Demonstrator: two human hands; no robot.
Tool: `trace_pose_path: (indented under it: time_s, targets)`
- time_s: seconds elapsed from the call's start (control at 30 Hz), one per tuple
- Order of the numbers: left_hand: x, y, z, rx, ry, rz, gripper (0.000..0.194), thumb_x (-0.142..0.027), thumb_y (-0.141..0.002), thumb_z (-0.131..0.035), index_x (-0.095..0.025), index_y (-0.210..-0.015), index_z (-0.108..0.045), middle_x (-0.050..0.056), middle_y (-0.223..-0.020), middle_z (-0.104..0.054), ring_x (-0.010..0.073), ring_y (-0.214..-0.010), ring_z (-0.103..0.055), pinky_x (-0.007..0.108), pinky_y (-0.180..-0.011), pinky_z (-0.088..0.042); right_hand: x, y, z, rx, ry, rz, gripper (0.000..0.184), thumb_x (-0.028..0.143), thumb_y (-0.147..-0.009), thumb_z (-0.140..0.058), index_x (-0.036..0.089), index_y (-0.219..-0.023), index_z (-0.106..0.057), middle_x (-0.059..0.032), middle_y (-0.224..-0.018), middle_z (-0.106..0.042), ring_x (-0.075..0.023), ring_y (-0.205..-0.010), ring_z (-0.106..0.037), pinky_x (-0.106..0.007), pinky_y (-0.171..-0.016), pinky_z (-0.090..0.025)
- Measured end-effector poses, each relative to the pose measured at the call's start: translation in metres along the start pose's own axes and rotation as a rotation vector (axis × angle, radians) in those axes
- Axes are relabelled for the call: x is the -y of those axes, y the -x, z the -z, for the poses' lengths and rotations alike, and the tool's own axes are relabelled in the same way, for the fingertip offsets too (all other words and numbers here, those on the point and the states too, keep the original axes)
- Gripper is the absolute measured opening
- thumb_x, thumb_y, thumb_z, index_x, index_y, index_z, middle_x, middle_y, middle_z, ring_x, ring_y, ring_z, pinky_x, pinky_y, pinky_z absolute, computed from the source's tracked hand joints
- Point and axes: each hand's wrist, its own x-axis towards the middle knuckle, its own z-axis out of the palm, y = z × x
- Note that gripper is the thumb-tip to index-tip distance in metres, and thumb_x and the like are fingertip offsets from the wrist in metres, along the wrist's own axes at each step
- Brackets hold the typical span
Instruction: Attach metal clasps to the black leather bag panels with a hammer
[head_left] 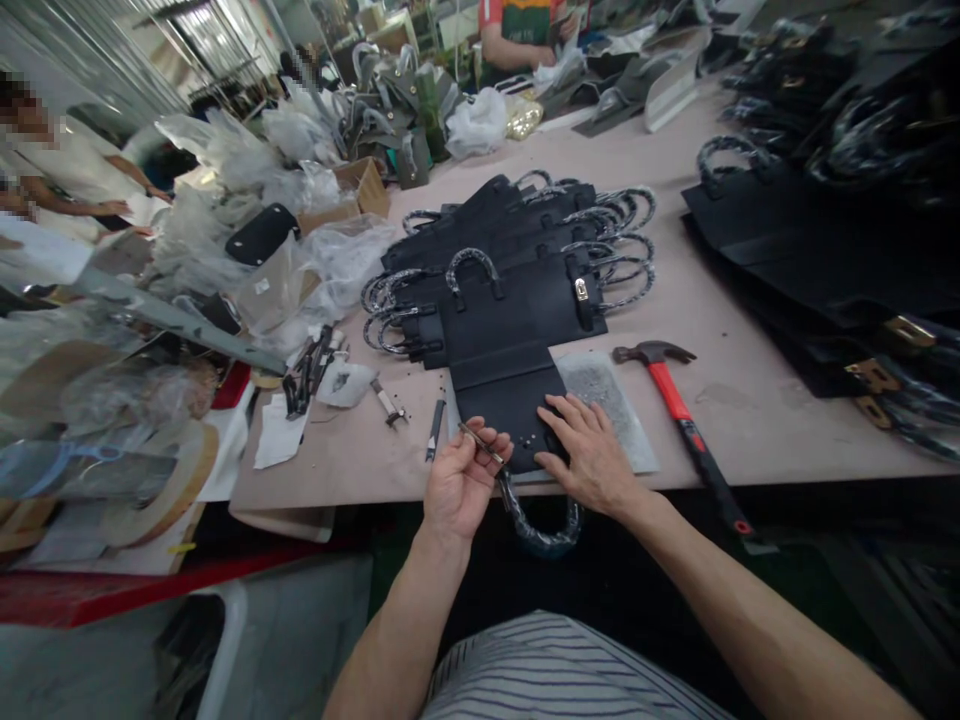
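A black bag panel (506, 395) lies at the table's front edge, its plastic-wrapped handle (544, 540) hanging over the edge. My left hand (466, 475) is closed around a thin metal rod (484, 445), held just above the panel's left side. Fingers spread, my right hand (589, 450) rests on the panel's right edge with nothing in it. Between the hands, several tiny pale pieces (529, 441) sit on the black surface; they are too small to identify. Part of a speckled grey slab (607, 395) shows beneath the panel.
A red-and-black hammer (675, 405) lies right of the slab. Left are a cutter knife (436, 428) and a small metal tool (388, 402). Stacked black bag pieces (517, 225) lie behind, with more black bags (825, 260) at right. Other people stand at far left and behind the table.
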Motion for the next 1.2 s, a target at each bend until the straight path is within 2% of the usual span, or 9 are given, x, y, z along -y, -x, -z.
trace_pose_path:
  time_s: [0.2,0.43,0.6,0.67,0.77,0.87,0.93,1.07,1.2]
  targets:
    - [-0.004,0.008,0.011,0.154,-0.017,-0.012,0.019,-0.012,-0.083,-0.068,-0.014,-0.102,-0.070,0.006,-0.085,-0.077,0.0219,-0.088,-0.076,0.040,-0.092,-0.059,0.000,0.001,-0.002,-0.010,0.005,0.002,0.059,0.044,-0.092,-0.055,0.017,-0.144,-0.051,-0.0116,-0.158,-0.042,-0.0349,-0.147,-0.032,-0.056,-0.121,-0.022]
    - [-0.005,0.009,0.024,0.121,-0.125,-0.043,0.018,-0.022,-0.084,-0.073,-0.018,-0.101,-0.068,0.006,-0.090,-0.077,0.0248,-0.094,-0.076,0.049,-0.101,-0.054,-0.001,0.001,-0.004,-0.014,-0.002,0.003,0.059,0.044,-0.092,-0.055,0.018,-0.144,-0.050,-0.0114,-0.157,-0.042,-0.0350,-0.147,-0.032,-0.057,-0.121,-0.020]
    - [-0.010,0.013,0.028,0.109,-0.182,-0.109,0.025,-0.028,-0.078,-0.081,-0.018,-0.097,-0.067,0.005,-0.088,-0.077,0.0238,-0.090,-0.076,0.046,-0.097,-0.056,-0.002,0.002,-0.005,-0.022,-0.012,0.016,0.059,0.044,-0.092,-0.054,0.018,-0.145,-0.050,-0.0117,-0.157,-0.043,-0.0353,-0.147,-0.031,-0.058,-0.121,-0.021]
    - [-0.016,0.014,0.032,0.080,-0.272,-0.222,0.027,-0.032,-0.076,-0.083,-0.017,-0.093,-0.068,0.006,-0.086,-0.077,0.0236,-0.086,-0.076,0.044,-0.092,-0.058,-0.002,0.002,-0.006,-0.024,-0.008,0.016,0.057,0.044,-0.093,-0.053,0.018,-0.144,-0.051,-0.0118,-0.157,-0.043,-0.0354,-0.147,-0.032,-0.058,-0.121,-0.022]
    - [-0.026,0.013,0.043,-0.021,-0.466,-0.477,0.028,-0.038,-0.079,-0.080,-0.015,-0.088,-0.069,0.007,-0.084,-0.077,0.0221,-0.084,-0.075,0.039,-0.087,-0.059,-0.002,0.002,-0.007,-0.033,0.003,0.012,0.056,0.044,-0.094,-0.052,0.017,-0.143,-0.052,-0.0126,-0.156,-0.045,-0.0356,-0.146,-0.033,-0.059,-0.120,-0.024]
    - [-0.032,0.009,0.056,-0.122,-0.606,-0.660,0.025,-0.039,-0.084,-0.076,-0.016,-0.092,-0.069,0.007,-0.087,-0.078,0.0204,-0.085,-0.075,0.035,-0.087,-0.058,-0.003,0.002,-0.008,-0.048,0.011,0.025,0.056,0.046,-0.095,-0.051,0.018,-0.143,-0.052,-0.0122,-0.155,-0.045,-0.0354,-0.146,-0.034,-0.059,-0.119,-0.026]
    - [-0.033,0.007,0.063,-0.164,-0.666,-0.704,0.024,-0.037,-0.087,-0.072,-0.016,-0.096,-0.069,0.007,-0.089,-0.078,0.0202,-0.087,-0.075,0.034,-0.088,-0.057,-0.004,0.003,-0.010,-0.062,0.014,0.041,0.054,0.047,-0.095,-0.049,0.019,-0.142,-0.053,-0.0114,-0.155,-0.046,-0.0351,-0.145,-0.036,-0.059,-0.118,-0.027]
    - [-0.035,0.000,0.071,-0.224,-0.690,-0.680,0.020,-0.034,-0.087,-0.070,-0.016,-0.093,-0.069,0.008,-0.088,-0.078,0.0196,-0.086,-0.074,0.031,-0.085,-0.055,-0.012,0.006,-0.020,-0.137,0.010,0.082,0.056,0.052,-0.096,-0.042,0.019,-0.139,-0.055,-0.0124,-0.151,-0.051,-0.0376,-0.143,-0.039,-0.061,-0.117,-0.029]
    - [-0.057,-0.013,0.093,-0.320,-0.785,-0.702,0.020,-0.034,-0.084,-0.072,-0.015,-0.088,-0.074,0.007,-0.086,-0.077,0.0175,-0.082,-0.070,0.027,-0.080,-0.054,-0.022,0.003,-0.034,-0.207,-0.002,0.134,0.060,0.058,-0.093,-0.041,0.020,-0.137,-0.056,-0.0129,-0.148,-0.054,-0.0403,-0.140,-0.044,-0.063,-0.115,-0.031]
